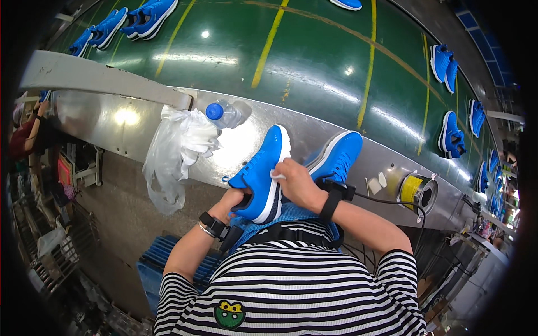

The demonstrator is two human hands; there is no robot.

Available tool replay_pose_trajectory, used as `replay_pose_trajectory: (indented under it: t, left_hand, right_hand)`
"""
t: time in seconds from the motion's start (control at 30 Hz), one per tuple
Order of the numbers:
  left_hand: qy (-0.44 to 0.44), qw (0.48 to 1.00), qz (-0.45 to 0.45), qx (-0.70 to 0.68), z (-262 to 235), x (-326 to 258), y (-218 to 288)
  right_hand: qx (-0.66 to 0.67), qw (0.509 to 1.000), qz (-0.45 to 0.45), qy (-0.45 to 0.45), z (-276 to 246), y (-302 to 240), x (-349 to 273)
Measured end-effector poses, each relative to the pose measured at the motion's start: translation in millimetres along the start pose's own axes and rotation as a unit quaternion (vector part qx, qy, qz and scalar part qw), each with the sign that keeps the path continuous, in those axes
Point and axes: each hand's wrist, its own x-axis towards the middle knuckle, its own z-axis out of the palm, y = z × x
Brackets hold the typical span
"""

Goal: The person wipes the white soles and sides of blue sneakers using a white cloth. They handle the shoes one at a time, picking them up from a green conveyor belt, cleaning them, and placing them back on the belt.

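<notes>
A blue running shoe (pixel 259 163) with a white sole is tilted over the near edge of the metal ledge, its toe pointing away from me. My left hand (pixel 228 203) grips it at the heel opening, with some fingers hidden inside. Pinched in my right hand (pixel 302 183) is a small white piece (pixel 277 175), pressed against the sole's side; whether it is cloth or foam I cannot tell. Just right of that hand lies a second blue shoe (pixel 344 155), also on the ledge, partly behind my wrist.
Left on the metal ledge (pixel 106 120) are a white plastic bag (pixel 176 159) and a clear blue-capped bottle (pixel 225 114). A yellow-labelled tin (pixel 414 190) and small white pieces (pixel 374 185) sit right, near a black cable (pixel 386 203). Beyond, a green belt (pixel 314 67) carries several blue shoes.
</notes>
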Motion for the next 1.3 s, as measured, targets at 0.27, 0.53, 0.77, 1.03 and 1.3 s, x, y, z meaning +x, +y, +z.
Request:
replay_pose_trajectory:
  t: [0.27,0.53,0.77,1.03,1.3]
  left_hand:
    - [-0.002,0.997,0.045,-0.057,17.1,13.1,35.2]
    - [-0.054,0.976,0.058,-0.204,71.2,23.1,56.0]
    - [0.008,0.970,0.087,-0.227,102.4,15.0,66.2]
    - [0.024,0.958,0.121,-0.258,107.3,18.7,68.4]
    - [0.011,0.948,0.151,-0.281,108.2,15.0,53.0]
  right_hand:
    - [0.273,0.940,0.177,0.100,-81.3,-16.4,-52.8]
    - [0.115,0.971,0.062,0.200,-27.5,-20.8,-48.1]
    - [0.009,0.958,-0.018,0.287,-16.8,-11.2,-45.2]
    - [0.194,0.915,0.134,0.328,-14.5,-7.3,-24.5]
    - [0.141,0.930,0.047,0.337,-14.9,-8.9,-36.6]
